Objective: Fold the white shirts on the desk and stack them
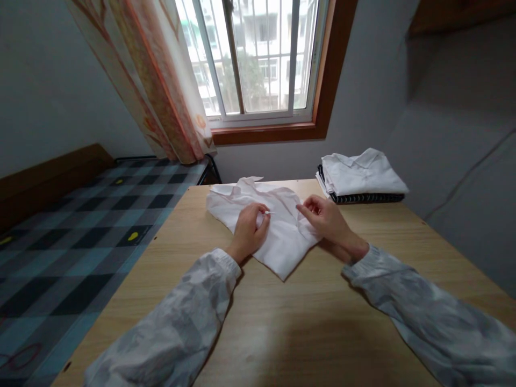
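A white shirt point(278, 242) lies partly folded on the wooden table point(258, 322), one corner pointing toward me and its collar-like edge at the far side. My left hand point(250, 228) pinches a small fold of the cloth near the middle between thumb and fingers. On the right side of the shirt, my right hand point(324, 217) is closed, with thumb and fingertips gripping the cloth's edge. Part of the fabric under both hands is hidden.
A stack of folded clothes point(363, 174), white on top with a dark striped piece below, sits at the table's back right. To the left is a bed with a checked cover point(92, 252). A window point(262, 59) and a patterned curtain point(161, 80) are beyond the table.
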A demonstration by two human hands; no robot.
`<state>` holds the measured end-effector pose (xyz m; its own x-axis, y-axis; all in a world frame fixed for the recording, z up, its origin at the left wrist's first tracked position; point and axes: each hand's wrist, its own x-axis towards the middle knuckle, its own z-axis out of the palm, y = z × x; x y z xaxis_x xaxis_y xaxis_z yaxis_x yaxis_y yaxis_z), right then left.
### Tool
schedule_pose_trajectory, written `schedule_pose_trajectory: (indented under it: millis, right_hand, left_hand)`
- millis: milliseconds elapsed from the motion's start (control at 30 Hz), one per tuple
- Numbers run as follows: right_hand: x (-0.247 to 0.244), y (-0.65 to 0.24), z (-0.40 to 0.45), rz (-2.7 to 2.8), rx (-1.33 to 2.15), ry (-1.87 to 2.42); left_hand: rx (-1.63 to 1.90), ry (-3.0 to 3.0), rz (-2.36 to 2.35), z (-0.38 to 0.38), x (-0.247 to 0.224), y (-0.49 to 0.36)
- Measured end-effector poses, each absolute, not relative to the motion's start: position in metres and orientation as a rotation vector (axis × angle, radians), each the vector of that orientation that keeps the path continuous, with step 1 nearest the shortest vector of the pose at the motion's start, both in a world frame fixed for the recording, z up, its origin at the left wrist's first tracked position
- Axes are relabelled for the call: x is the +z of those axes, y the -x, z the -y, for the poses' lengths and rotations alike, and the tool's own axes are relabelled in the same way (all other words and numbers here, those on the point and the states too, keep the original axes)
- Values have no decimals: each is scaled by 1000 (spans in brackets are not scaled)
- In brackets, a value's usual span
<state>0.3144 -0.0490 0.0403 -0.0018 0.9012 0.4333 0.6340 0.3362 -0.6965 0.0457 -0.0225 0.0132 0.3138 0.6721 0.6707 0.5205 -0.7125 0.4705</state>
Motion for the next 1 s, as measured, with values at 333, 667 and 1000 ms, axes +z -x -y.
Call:
schedule_pose_trajectory:
  millis: [333, 667, 1000]
  right_hand:
    - [52, -298, 68, 2101, 408, 1337]
    - [26, -291, 56, 1720, 927, 986]
    - [25, -295, 54, 1672, 1143, 861]
  left_hand:
    - [1476, -2296, -1422, 11, 14, -37]
    - [1244, -2613, -1133, 57, 51, -68]
    - [1054, -2641, -893, 47, 43, -61]
